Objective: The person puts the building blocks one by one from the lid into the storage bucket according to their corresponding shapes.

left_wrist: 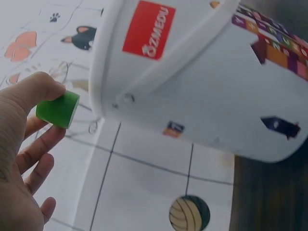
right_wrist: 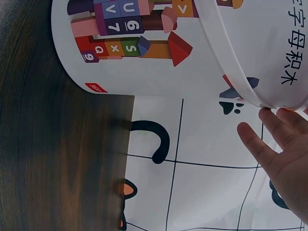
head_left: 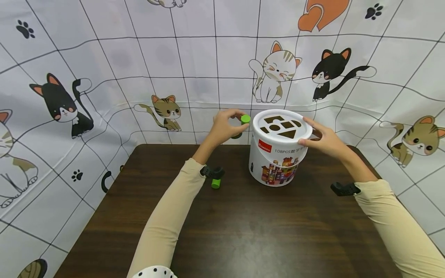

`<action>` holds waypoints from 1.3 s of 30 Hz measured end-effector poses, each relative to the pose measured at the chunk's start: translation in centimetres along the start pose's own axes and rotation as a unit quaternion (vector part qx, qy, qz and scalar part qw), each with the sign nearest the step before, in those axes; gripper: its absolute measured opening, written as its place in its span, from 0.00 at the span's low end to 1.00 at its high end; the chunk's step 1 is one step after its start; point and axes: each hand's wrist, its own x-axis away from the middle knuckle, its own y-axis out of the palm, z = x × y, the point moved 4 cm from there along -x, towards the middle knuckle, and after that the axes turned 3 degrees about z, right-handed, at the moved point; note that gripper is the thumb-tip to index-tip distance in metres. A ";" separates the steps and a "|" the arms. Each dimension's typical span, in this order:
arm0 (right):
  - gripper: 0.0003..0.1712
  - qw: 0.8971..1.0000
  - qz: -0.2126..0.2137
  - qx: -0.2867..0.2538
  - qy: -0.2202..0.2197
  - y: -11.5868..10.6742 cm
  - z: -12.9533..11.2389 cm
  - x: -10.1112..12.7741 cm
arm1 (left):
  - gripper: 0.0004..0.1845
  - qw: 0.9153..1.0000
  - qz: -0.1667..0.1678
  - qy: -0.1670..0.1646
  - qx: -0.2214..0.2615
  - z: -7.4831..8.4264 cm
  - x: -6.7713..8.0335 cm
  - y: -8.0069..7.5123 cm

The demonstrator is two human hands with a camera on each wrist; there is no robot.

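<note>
Between thumb and fingertips, my left hand (head_left: pixel 223 128) pinches a green cylinder block (head_left: pixel 245 119), held in the air just left of the bucket's lid. The left wrist view shows the same block (left_wrist: pixel 57 109) gripped apart from the bucket wall. A white bucket (head_left: pixel 256 164) stands upright on the table, with shaped holes cut in its white lid (head_left: pixel 267 136). On the lid's right edge rests my right hand (head_left: pixel 325 141), thumb and fingers spread along the rim. In the right wrist view its fairly straight fingers (right_wrist: pixel 260 147) touch the rim.
Another green block (head_left: pixel 216 183) lies on the dark wooden table (head_left: pixel 264 231), near the left wrist strap. Behind and beside the table hangs a white cloth (head_left: pixel 194 58) with grid lines and cartoon cats. The bucket's white handle (head_left: pixel 285 165) hangs down its front.
</note>
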 end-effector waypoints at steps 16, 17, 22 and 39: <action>0.54 1.000 -0.003 -0.005 0.000 0.0 0.0 -0.1 | 0.20 0.999 -0.010 0.001 -0.050 3.8 -1.8 3.6; 0.54 1.000 -0.002 -0.006 0.001 0.0 0.0 -0.1 | 0.20 0.999 -0.012 -0.001 -0.053 3.9 -1.9 3.8; 0.54 1.000 -0.001 -0.006 0.003 -0.1 -0.1 -0.1 | 0.21 0.997 -0.023 -0.013 -0.070 4.3 -2.2 4.6; 0.53 1.000 -0.003 0.002 0.008 -0.2 0.2 -0.2 | 0.21 0.993 -0.046 -0.021 -0.105 4.1 -2.9 6.7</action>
